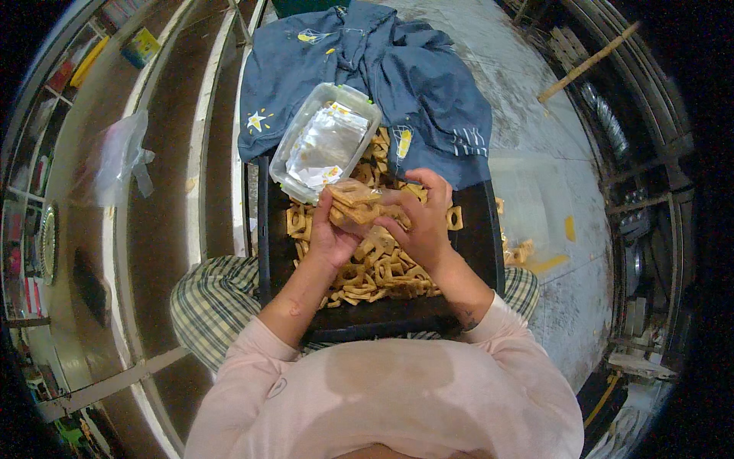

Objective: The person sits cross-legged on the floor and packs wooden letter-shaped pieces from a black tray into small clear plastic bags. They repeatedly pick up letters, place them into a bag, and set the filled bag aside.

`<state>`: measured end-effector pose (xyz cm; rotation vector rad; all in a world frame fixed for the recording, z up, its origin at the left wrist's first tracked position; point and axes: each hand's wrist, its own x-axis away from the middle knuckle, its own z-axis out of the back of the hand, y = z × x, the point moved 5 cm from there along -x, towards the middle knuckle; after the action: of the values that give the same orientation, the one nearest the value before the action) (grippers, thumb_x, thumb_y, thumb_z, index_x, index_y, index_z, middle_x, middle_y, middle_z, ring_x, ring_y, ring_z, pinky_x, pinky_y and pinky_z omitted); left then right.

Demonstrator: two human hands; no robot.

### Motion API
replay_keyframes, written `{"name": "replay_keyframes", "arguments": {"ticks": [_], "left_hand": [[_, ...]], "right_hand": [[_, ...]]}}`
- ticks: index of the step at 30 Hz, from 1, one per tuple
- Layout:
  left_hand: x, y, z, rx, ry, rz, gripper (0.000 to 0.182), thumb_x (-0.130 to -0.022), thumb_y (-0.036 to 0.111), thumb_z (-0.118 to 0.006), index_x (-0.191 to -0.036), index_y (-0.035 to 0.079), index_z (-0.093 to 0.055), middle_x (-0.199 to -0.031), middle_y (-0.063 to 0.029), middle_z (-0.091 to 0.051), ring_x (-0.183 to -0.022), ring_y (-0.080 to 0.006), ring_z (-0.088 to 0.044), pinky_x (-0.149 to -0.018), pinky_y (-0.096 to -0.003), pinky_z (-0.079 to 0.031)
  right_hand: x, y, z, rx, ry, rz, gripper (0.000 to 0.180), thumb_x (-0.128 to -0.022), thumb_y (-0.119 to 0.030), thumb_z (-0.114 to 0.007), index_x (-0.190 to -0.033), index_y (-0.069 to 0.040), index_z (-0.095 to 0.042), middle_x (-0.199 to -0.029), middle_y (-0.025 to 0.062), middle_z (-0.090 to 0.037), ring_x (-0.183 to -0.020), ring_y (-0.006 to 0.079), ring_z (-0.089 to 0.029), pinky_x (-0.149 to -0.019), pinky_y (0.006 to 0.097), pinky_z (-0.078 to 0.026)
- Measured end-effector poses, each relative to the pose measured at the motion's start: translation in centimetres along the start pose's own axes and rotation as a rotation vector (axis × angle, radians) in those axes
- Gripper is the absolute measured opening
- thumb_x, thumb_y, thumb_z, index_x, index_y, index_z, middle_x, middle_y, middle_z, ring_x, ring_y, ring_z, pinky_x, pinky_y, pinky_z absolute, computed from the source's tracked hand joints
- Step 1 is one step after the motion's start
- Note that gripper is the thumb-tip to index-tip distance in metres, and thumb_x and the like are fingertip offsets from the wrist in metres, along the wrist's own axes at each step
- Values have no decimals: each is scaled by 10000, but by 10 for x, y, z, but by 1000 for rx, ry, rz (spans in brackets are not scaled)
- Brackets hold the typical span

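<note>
My left hand (334, 232) holds a clear plastic bag (356, 202) with several square, biscuit-like pieces in it. At the bag's right side is my right hand (423, 221), its fingers bent at the plastic; whether they grip it or only touch it is not clear. Below both hands, a black tray (395, 322) on the lap holds a heap of golden-brown square pieces with holes (395, 275). A clear plastic container (285, 139) with flat printed plastic packets or slips (332, 143) rests at the tray's far left, just beyond my left hand.
A blue printed cloth (367, 57) covers the tray's far end. To the right, a clear plastic bag or bin (519, 229) with more pieces stands on the tiled floor (573, 310). Shelving boards (198, 143) run along the left, with a crumpled plastic bag (123, 155) among them.
</note>
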<state>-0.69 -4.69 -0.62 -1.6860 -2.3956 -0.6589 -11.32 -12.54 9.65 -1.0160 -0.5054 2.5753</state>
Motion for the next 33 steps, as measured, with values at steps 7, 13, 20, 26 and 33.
{"name": "replay_keyframes", "arguments": {"ticks": [7, 13, 20, 26, 33], "left_hand": [[-1, 11, 1, -97, -62, -59, 629, -701, 432, -639, -1162, 71, -407, -1119, -96, -491, -1018, -242, -503, -856, -381, -442], [1, 32, -2, -94, -115, -73, 550, -730, 402, -618, -1142, 84, -439, -1070, -91, -524, -990, -230, -523, -831, -346, -455], [-8, 67, 18, -81, 92, -193, 449, -749, 362, -610, -1079, 85, -483, -1032, -84, -537, -927, -220, -540, -754, -348, -485], [-14, 100, 45, 137, 260, -476, 342, -779, 297, -601, -978, 47, -479, -957, -96, -513, -904, -248, -512, -795, -413, -449], [-21, 92, 58, 191, 290, -416, 380, -785, 310, -592, -1017, 46, -446, -1021, -121, -474, -957, -272, -480, -796, -465, -457]], "right_hand": [[-15, 2, -12, -121, -55, -20, 352, -585, -249, -722, -840, -94, -537, -1139, 144, -377, -1052, 329, -356, -862, 422, -299], [-43, -5, -38, -358, -204, 38, 376, -553, -223, -752, -815, -88, -519, -1174, 139, -340, -1051, 314, -366, -865, 400, -319], [-76, 8, -89, -375, -177, 119, 402, -539, -184, -767, -799, -77, -480, -1143, 108, -344, -1014, 284, -395, -858, 388, -338], [-99, 48, -157, -114, -498, 135, 165, -659, -94, -636, -791, -41, -552, -757, 103, -563, -721, 256, -562, -666, 308, -456], [-80, 43, -214, 557, -856, 103, 107, -656, -117, -575, -727, -116, -655, -763, 77, -630, -763, 242, -607, -630, 383, -431]]}}
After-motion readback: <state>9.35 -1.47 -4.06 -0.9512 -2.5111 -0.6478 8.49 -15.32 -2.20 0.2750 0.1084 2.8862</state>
